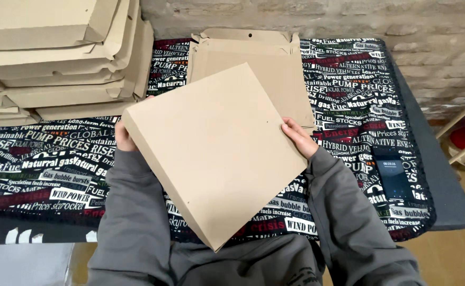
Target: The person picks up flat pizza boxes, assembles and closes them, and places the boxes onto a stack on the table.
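I hold a flat, closed brown cardboard box tilted above the table, between both hands. My left hand grips its left edge, mostly hidden behind the box. My right hand grips its right edge, fingers curled over the rim. Both arms wear grey sleeves. Behind the box lies an unfolded cardboard blank flat on the table.
A tall stack of folded cardboard boxes stands at the back left. The table carries a black cloth printed with words. A dark phone lies at the right. A brick wall runs behind.
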